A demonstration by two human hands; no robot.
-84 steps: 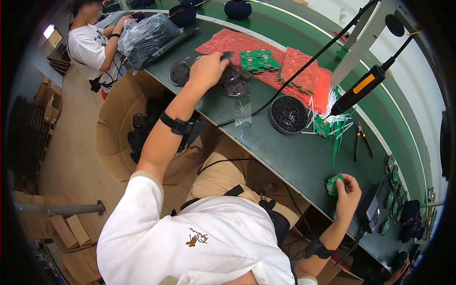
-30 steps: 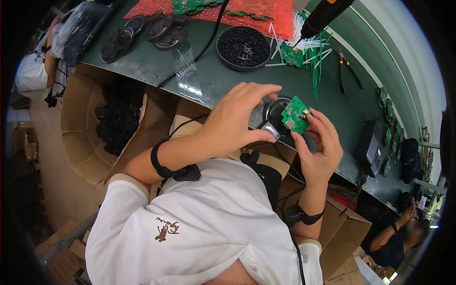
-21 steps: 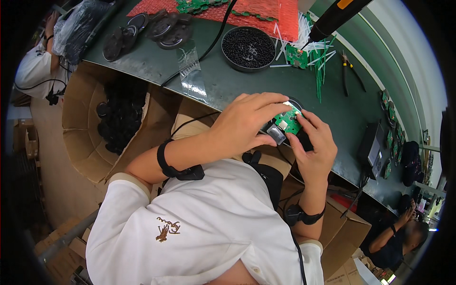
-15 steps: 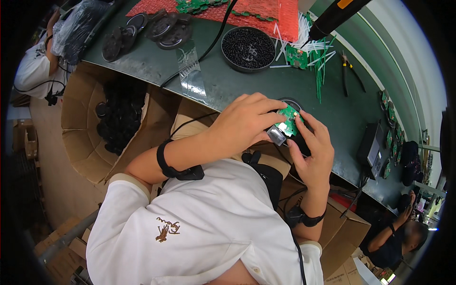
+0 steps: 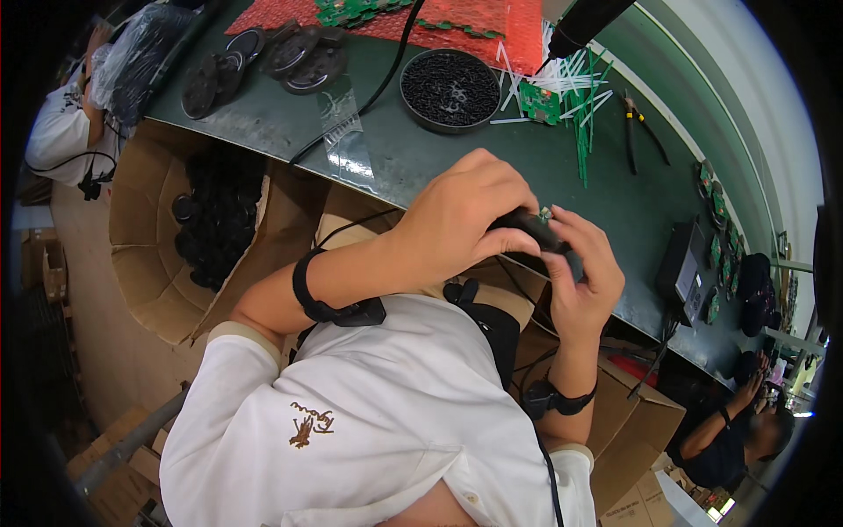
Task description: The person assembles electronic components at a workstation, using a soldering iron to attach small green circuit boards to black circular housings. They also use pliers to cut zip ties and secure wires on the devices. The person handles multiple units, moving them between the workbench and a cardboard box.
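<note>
Near the table's front edge, a dark plastic housing (image 5: pixel 529 228) is tipped up between my two hands. My left hand (image 5: pixel 465 206) closes around its left side, thumb along the lower edge. The fingertips and thumb of my right hand (image 5: pixel 587 263) pinch its right end. A bit of a green circuit board (image 5: pixel 545 213) shows at the housing's upper side; the rest of the board is hidden. Beyond my hands stands a round dish of small black screws (image 5: pixel 452 88). Above a loose green circuit board (image 5: pixel 538 103) hangs a black electric screwdriver (image 5: pixel 571 35).
White and green strips (image 5: pixel 575 88) lie beside pliers (image 5: pixel 644 132). Round black covers (image 5: pixel 303 57) and a red bubble-wrap sheet (image 5: pixel 474 44) are at the back. A box of black parts (image 5: pixel 123 228) stands left, a black power unit (image 5: pixel 683 263) right. Other people sit at both sides.
The housing has been tilted up, so the board's face and the silvery block on it no longer show. My left fingers have come off the board and around the housing; the view has shifted slightly.
</note>
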